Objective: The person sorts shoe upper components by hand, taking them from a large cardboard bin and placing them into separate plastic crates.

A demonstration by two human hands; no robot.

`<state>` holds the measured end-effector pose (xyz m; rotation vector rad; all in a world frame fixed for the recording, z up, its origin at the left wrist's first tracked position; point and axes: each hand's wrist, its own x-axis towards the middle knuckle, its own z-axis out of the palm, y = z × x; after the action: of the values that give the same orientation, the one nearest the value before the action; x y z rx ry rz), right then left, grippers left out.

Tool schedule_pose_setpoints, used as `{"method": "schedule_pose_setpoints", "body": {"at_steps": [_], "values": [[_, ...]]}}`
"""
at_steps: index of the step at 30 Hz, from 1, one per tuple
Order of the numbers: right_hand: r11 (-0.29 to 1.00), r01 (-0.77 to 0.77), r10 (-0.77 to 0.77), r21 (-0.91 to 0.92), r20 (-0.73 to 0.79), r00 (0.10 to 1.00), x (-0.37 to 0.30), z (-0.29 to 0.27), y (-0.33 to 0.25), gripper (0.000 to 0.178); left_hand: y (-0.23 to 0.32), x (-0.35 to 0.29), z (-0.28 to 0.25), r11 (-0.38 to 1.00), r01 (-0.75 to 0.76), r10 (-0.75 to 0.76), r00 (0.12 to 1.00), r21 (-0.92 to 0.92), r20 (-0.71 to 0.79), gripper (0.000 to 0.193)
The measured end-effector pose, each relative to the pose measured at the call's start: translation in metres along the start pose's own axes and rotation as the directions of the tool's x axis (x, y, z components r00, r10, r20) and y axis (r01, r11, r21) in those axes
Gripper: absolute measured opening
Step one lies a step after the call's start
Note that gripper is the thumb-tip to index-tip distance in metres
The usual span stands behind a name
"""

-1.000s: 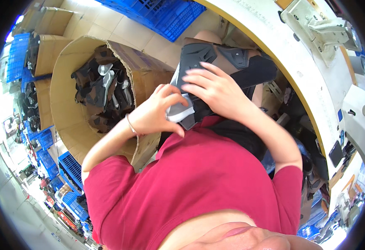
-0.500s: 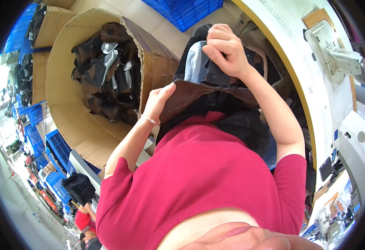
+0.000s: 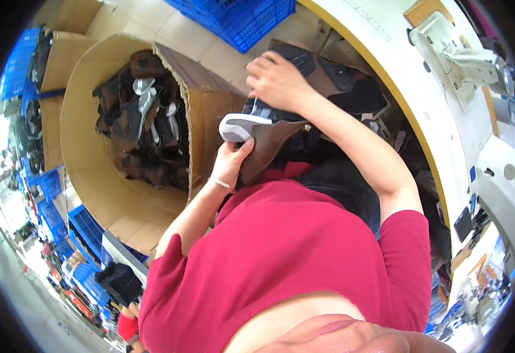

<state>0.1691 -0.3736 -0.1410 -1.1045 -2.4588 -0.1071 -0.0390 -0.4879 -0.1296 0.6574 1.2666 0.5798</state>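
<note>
Brown piece: the limp brown piece [image 3: 266, 144] is at the centre of the frame, over the person's lap, its near edge hanging by the red shirt [image 3: 310, 235].
Grey-white strip: the padded strip [image 3: 238, 125] lies along the piece's upper left edge, its rounded end turned outward; whether it is fastened there, I cannot tell.
Left hand: the left hand [image 3: 228, 166] pinches the piece just below the strip's rounded end, thumb on the near face.
Right hand: the right hand [image 3: 278, 82] is above, fingers curled down near the strip's far part; whether they pinch it, I cannot tell.
Black panels: moulded panels [image 3: 337, 75] lie just beyond, upper right of centre.
Possible slip: the piece could sag or fold if the left pinch loosened, since it looks floppy.
Possible snag: the strip could catch on the carton [image 3: 210, 106], which stands near, left of centre.
</note>
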Motion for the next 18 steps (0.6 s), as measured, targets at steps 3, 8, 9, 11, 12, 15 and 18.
{"method": "schedule_pose_setpoints", "body": {"at_steps": [3, 8, 9, 11, 12, 15, 18], "values": [[0.959, -0.113, 0.157, 0.26, -0.156, 0.975, -0.001, -0.05, -0.006, 0.025, 0.001, -0.004, -0.008, 0.996, -0.041, 0.041, 0.999, -0.082, 0.0, 0.039], [0.93, -0.253, 0.268, 0.265, -0.023, 0.963, -0.077, -0.125, -0.035, 0.033, -0.013, -0.003, -0.009, 0.989, 0.01, -0.014, 0.999, -0.145, -0.031, 0.039], [0.928, -0.275, 0.261, 0.251, 0.088, 0.961, -0.093, -0.123, -0.046, 0.037, -0.014, -0.004, -0.007, 0.982, -0.013, 0.004, 0.999, -0.186, -0.045, 0.042], [0.953, -0.277, 0.268, 0.122, 0.08, 0.96, -0.11, -0.111, -0.058, 0.043, -0.012, -0.004, -0.005, 0.978, -0.04, 0.029, 0.998, -0.205, -0.055, 0.045], [0.96, -0.273, 0.269, 0.065, 0.061, 0.961, -0.116, -0.108, -0.06, 0.045, -0.01, -0.004, -0.003, 0.978, -0.033, 0.024, 0.999, -0.205, -0.046, 0.045], [0.906, -0.419, 0.411, 0.064, 0.104, 0.906, -0.114, -0.108, -0.063, 0.046, 0.002, -0.009, -0.001, 0.986, -0.027, 0.024, 0.999, -0.162, -0.021, 0.044], [0.882, -0.47, 0.454, 0.042, 0.197, 0.869, -0.122, -0.104, -0.068, 0.048, -0.002, -0.011, -0.011, 0.993, -0.047, 0.053, 0.997, 0.112, -0.058, 0.038]]}}
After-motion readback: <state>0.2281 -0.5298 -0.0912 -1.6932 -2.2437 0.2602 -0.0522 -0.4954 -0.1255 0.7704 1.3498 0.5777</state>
